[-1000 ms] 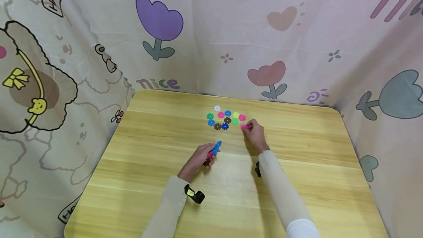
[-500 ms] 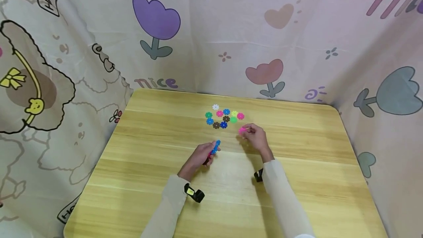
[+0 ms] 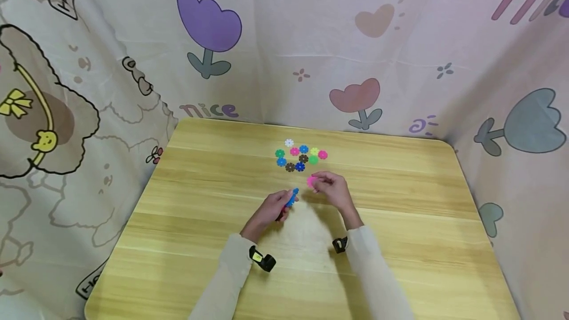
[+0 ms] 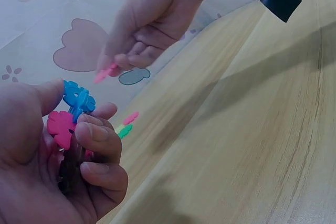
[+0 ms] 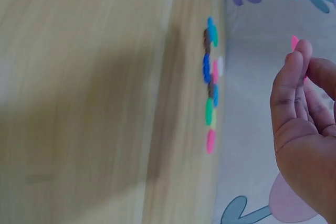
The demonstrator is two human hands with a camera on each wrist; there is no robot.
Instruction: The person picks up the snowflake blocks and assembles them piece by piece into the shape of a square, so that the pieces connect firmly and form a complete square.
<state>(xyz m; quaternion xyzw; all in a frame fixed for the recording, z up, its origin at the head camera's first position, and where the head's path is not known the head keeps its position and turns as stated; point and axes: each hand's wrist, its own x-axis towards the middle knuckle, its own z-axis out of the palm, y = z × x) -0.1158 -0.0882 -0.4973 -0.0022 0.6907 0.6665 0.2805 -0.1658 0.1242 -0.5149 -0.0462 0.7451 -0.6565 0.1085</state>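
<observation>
In the head view my left hand (image 3: 270, 209) holds a small cluster of joined plastic snowflake discs above the table. The left wrist view shows blue discs (image 4: 79, 98) slotted crosswise at the top of it, a pink disc (image 4: 61, 128) beneath, and a dark brown piece (image 4: 68, 169) partly hidden by the curled fingers. To the right of the cluster, my right hand (image 3: 336, 192) pinches one loose pink snowflake disc (image 3: 310, 181) between thumb and fingertips. A gap separates this disc from the cluster.
Several loose snowflake discs lie flat toward the back of the wooden table (image 3: 200, 172), among them a white disc (image 3: 289, 142), a green disc (image 3: 279, 153) and a dark blue disc (image 3: 300, 167). A printed curtain (image 3: 284, 38) hangs behind the table.
My right hand has lifted the pink disc away from beside the loose discs and brought it left and nearer, toward the cluster. The left hand stays almost where it was.
</observation>
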